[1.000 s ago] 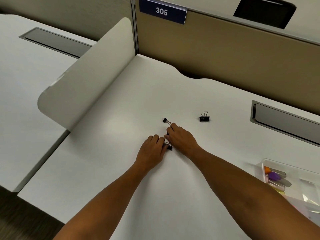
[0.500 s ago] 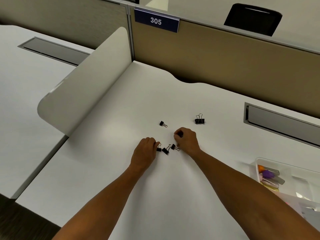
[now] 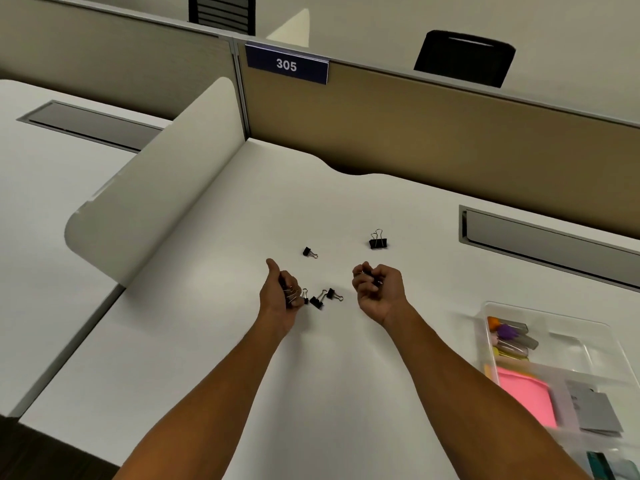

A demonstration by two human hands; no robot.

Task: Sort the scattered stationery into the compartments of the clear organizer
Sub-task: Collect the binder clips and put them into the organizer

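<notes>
Head view. Left grip: fingers curled round small black binder clips, wire handles showing between the fingers, thumb sticking up, hand just above the bench mid-surface. Right grip: fingers curled palm-up round at least one dark clip; how many, cannot tell.

Loose clips on the bench, all mid-surface, well away from every edge:
- pair of small binder clips between the two hands, touching or nearly touching each other
- one more small clip right against the left fingers; loose or pinched, cannot tell
- single small clip toward the far edge from the left hand
- larger binder clip toward the far edge from the right hand, handles up

Clear organizer sits at the bench's right edge toward the near corner, well apart from the clips. Compartments hold coloured items with metal ends, a pink sticky-note pad, grey folded cards.

Judged stage: gathering clips, none of these dropped in yet.

Risks: both hands already loaded, so reaching for another clip means loosening the fingers, and a held clip could slip out and skitter. Small slick clips with springy wires tangle, so one may drag a neighbour along. Carrying handfuls across to the organizer could shed a clip or land it in the wrong compartment.
</notes>
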